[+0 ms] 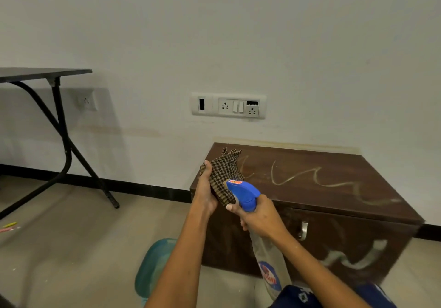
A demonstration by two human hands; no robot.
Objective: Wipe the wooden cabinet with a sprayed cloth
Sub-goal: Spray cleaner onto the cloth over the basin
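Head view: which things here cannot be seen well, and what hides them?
- Head view: the label of the blue-headed clear spray bottle is blurred and unreadable.
- Head view: the teal plastic object is half behind the left forearm and cut by the bottom edge.

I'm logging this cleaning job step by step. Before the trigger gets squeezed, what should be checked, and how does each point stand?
1. Grip of the left hand on the cloth: ok.
2. Grip of the right hand on the spray bottle: ok.
3. Aim of the nozzle at the cloth, close to it: ok.
4. A finger on the trigger: cannot tell, hidden.
5. Dampness of the cloth: cannot tell.
6. Room to wipe on the cabinet top: ok, only pale streaks on it.
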